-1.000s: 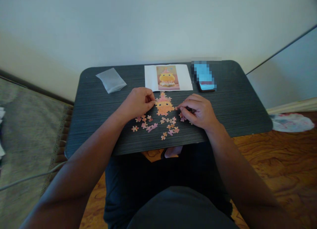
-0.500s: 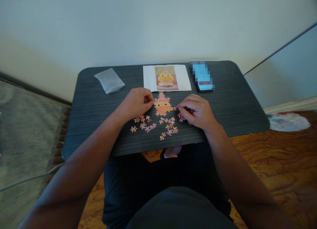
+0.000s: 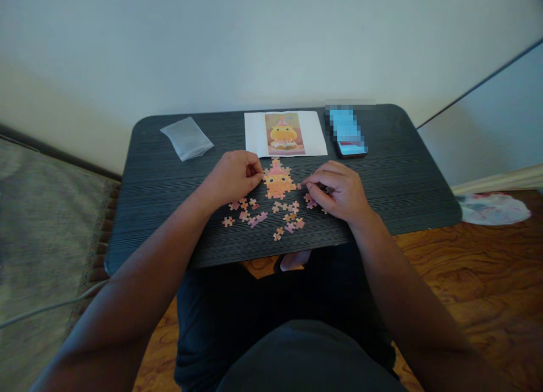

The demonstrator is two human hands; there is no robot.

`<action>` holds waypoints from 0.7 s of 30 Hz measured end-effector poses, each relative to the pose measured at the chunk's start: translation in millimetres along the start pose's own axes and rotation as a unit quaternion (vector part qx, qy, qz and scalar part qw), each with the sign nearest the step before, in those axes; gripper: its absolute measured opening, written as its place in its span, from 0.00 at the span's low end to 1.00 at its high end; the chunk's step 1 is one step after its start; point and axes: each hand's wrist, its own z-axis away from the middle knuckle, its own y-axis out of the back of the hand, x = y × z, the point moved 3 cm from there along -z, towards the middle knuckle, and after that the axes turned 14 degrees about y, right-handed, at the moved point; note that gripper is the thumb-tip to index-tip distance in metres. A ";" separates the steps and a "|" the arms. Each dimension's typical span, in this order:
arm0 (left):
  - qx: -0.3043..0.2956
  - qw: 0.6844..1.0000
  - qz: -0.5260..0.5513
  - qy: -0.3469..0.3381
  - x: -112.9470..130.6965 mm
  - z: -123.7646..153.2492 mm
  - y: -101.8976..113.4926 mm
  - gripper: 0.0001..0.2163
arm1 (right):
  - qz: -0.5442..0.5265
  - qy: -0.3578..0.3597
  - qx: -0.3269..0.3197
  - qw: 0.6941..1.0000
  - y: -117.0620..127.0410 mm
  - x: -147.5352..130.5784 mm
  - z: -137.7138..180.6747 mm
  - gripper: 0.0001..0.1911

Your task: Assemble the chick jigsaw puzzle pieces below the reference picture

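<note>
A partly joined jigsaw puzzle [image 3: 278,181], showing a yellow face under a pink hat, lies on the dark table between my hands. My left hand [image 3: 237,176] is curled, its fingertips touching the puzzle's left edge. At the lower right edge, my right hand [image 3: 337,189] pinches a small pink puzzle piece [image 3: 298,186] that sits against the joined part. Several loose pieces [image 3: 291,216] lie nearer me. More loose pieces [image 3: 244,215] are spread below my left hand, and others [image 3: 311,201] are partly hidden under my right hand.
Behind the puzzle lies a white sheet [image 3: 254,134] printed with the same yellow figure. A clear plastic bag [image 3: 186,138] is at the back left and a phone [image 3: 348,133] at the back right. The dark table [image 3: 403,171] has its far edge at the wall.
Both hands hold nearly the same places at the puzzle's two sides. The whole view has shifted very slightly; no piece has visibly moved.
</note>
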 end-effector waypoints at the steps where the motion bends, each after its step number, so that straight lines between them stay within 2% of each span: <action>1: -0.001 1.000 0.000 -0.001 0.1 -0.1 -0.1 0.03 | 0.002 -0.002 0.002 1.000 0.0 0.1 0.2 0.12; 8: 0.001 1.000 0.006 -0.003 -1.3 -0.6 -1.3 0.03 | 0.022 -0.015 0.043 0.999 2.5 -0.1 1.3 0.10; 21: 0.000 1.000 0.005 0.009 -0.1 0.6 -0.2 0.04 | 0.028 -0.026 0.049 0.998 3.7 -1.6 0.7 0.11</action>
